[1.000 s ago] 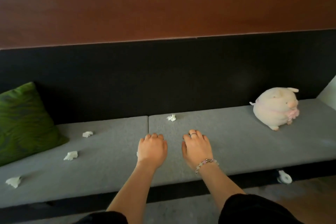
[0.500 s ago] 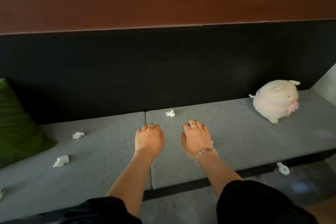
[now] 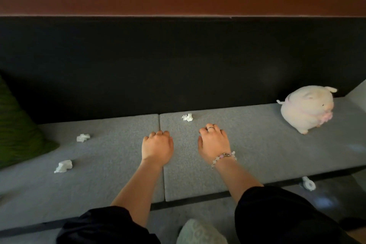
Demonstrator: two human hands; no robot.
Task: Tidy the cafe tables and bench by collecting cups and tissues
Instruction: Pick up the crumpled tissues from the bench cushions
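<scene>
Three crumpled white tissues lie on the grey bench (image 3: 267, 156). One tissue (image 3: 187, 117) sits near the backrest, just beyond my right hand. A second tissue (image 3: 83, 137) and a third tissue (image 3: 63, 166) lie to the left. My left hand (image 3: 157, 147) hovers palm down over the seam between the two seat cushions, fingers curled under. My right hand (image 3: 213, 144), with a ring and a bead bracelet, is beside it in the same curled pose. Nothing shows in either hand, and the palms are hidden.
A white plush pig (image 3: 308, 110) sits on the bench at the right. A green cushion (image 3: 17, 130) leans at the far left. A small white object (image 3: 308, 184) lies on the floor under the bench edge. A dark backrest runs behind the bench.
The view has shifted right and closer to the bench, so the green cushion slid toward the left edge. Both hands stay side by side and their fingers have curled further.
</scene>
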